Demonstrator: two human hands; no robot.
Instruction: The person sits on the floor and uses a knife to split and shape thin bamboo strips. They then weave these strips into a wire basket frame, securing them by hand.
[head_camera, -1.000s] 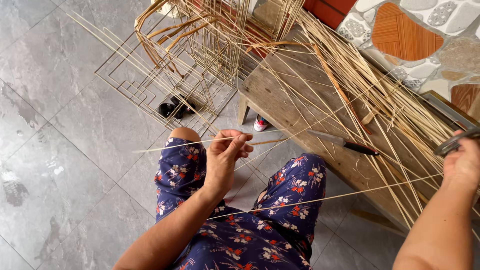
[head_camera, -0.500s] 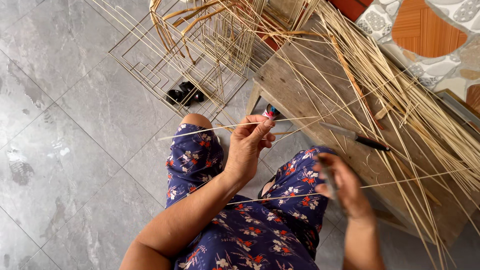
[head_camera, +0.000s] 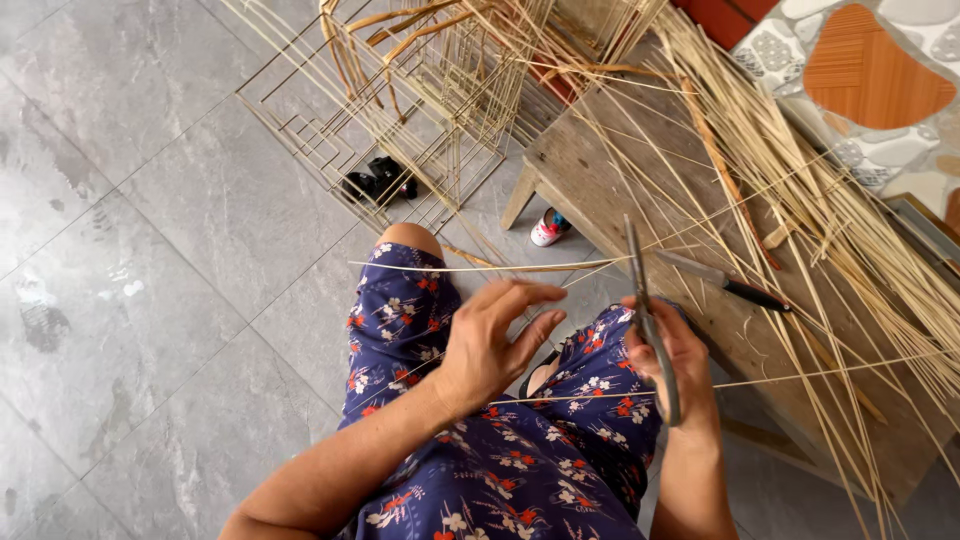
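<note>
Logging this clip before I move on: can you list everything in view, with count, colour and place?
Pale thin reed strips: many, straw-coloured, heaped across the bench.
Weathered wooden bench: one, grey-brown, upper right.
Thin-stick lattice frames: several, pale, on the floor at top.
Dark-handled knife: one, on the bench.
Small black objects: dark, under the frames; kind unclear.
Small red-and-white container: one, by the bench leg.
Grey tiled floor: left.
Metal scissors: one pair, in the right hand.
Left hand: fingers spread, at a thin strip.
Right hand: grips the scissors.
</note>
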